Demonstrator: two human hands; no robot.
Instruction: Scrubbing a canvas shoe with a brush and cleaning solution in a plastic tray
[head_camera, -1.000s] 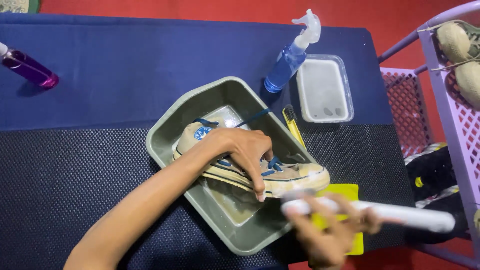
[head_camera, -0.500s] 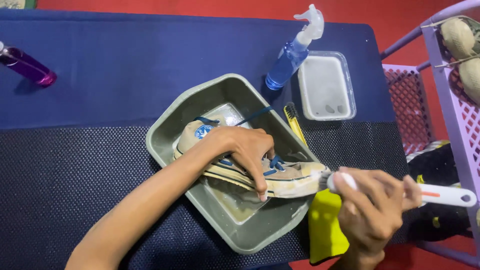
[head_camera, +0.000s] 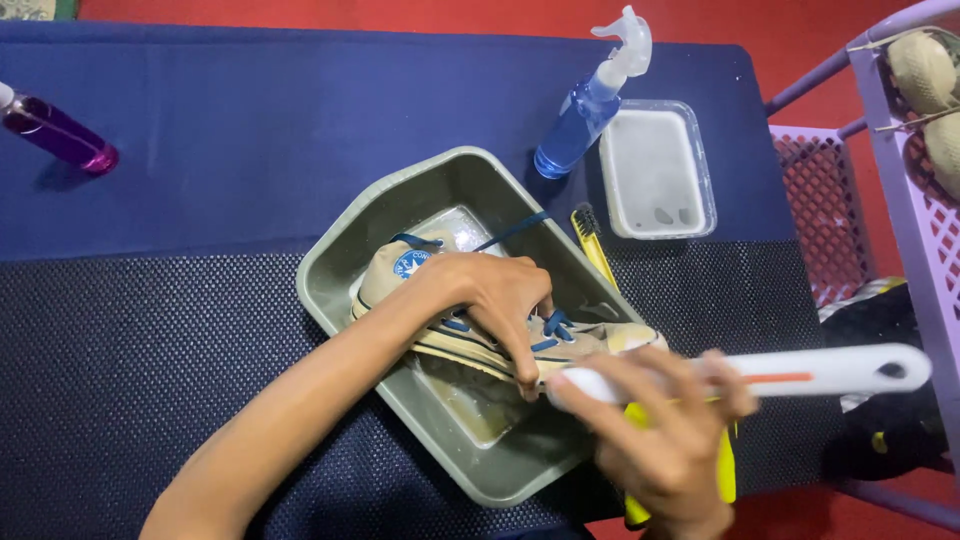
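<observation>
Compared with half a second ago, the right hand (head_camera: 665, 440) has turned the white brush (head_camera: 760, 375) from tilted to nearly level, its handle now pointing toward 3 o'clock and its head end drawn closer to the shoe's toe; the left hand (head_camera: 495, 300) has not moved. One second ago the same brush lay lower, below the tray's edge.

Left to right: a purple bottle (head_camera: 55, 132) lies at 10 o'clock on the dark blue mat (head_camera: 250, 120), well apart from everything else. At centre, a grey-green rectangular tray (head_camera: 340, 285) sits cornerwise and holds a beige canvas shoe (head_camera: 420, 265) with blue laces and a round blue-and-white ankle patch, lying over shallow water. The left hand presses down on the shoe's upper, fingers curled over the laces. The right hand, at 5 o'clock, is closed in a fist round the brush shaft; the brush head is hidden, so contact with the shoe cannot be told. Beneath this hand lies a yellow flat object (head_camera: 725, 470), partly covered. A yellow toothbrush (head_camera: 592, 245) rests just beside the tray's upper right wall. At 1 o'clock stand a blue spray bottle (head_camera: 585, 115) with a white trigger and, touching it, a clear lidded box (head_camera: 655, 170) containing small dark specks. At far right, a lilac lattice rack (head_camera: 905, 215) carries pale shoes (head_camera: 925, 75).
</observation>
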